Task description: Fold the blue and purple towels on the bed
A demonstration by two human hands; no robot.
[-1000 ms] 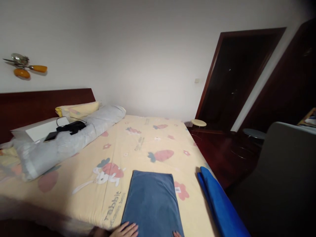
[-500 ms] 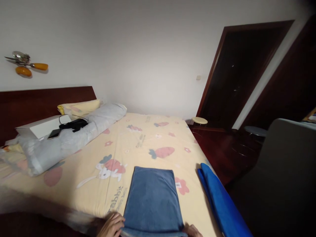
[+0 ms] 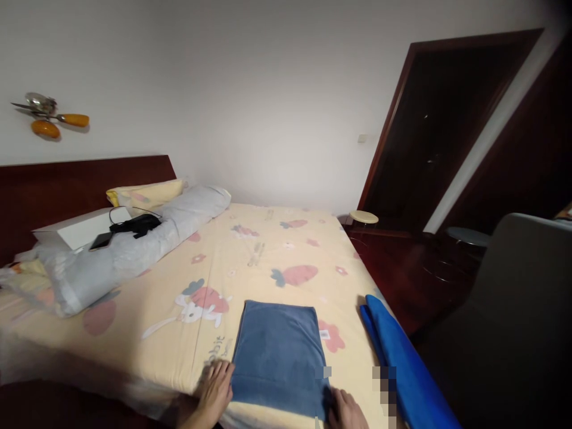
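A blue-grey cloth (image 3: pixel 281 345) lies flat on the patterned bedsheet in front of me, with a small white label at its right side. A crease runs across its near part, which looks folded over. My left hand (image 3: pixel 217 387) is at the cloth's near left edge, fingers closed together on it, thumb mostly hidden. At the near right corner my right hand (image 3: pixel 346 408) has its fingers curled at the edge; the frame bottom cuts it off.
Folded bright blue fabric (image 3: pixel 402 357) lies along the bed's right edge. Towards the headboard (image 3: pixel 89 179) are a wrapped grey roll (image 3: pixel 147 250), a white box (image 3: pixel 74 229), a phone (image 3: pixel 101 241) and a black item (image 3: pixel 136 224). Stools (image 3: pixel 364 217) and a grey chair back (image 3: pixel 513 286) stand right.
Both hands have moved slightly up and forward from the cloth's near corners. The raised near edge now lies folded over, flatter on the cloth. The view has shifted a little.
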